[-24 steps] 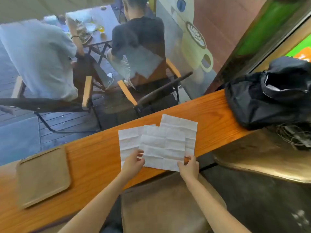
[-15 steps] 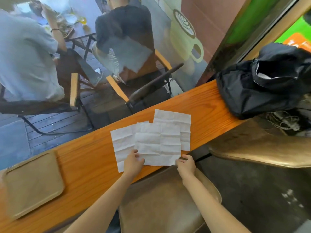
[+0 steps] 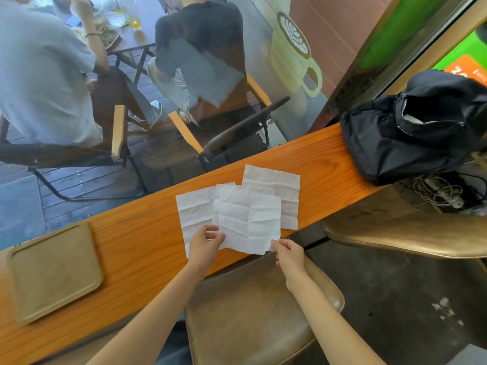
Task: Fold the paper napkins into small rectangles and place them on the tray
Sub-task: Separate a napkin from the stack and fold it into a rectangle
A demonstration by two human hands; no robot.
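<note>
Three creased white paper napkins lie unfolded and overlapping on the wooden counter [image 3: 137, 246]. The top napkin [image 3: 249, 219] is pinched at its near left corner by my left hand [image 3: 204, 245] and at its near right corner by my right hand [image 3: 288, 255]; its near edge hangs slightly past the counter edge. A second napkin [image 3: 193, 209] lies under it to the left, and a third napkin [image 3: 274, 185] sits behind to the right. The empty tan tray [image 3: 52, 272] rests on the counter far to the left.
A black backpack [image 3: 405, 135] sits on the counter's right end, with tangled cables [image 3: 437, 193] beside it. Brown stools [image 3: 253, 312] stand below the counter edge. Behind the counter is a window; two people sit at a table outside.
The near edge of the top napkin has been lifted and drawn toward me by both hands. My view has shifted slightly.
</note>
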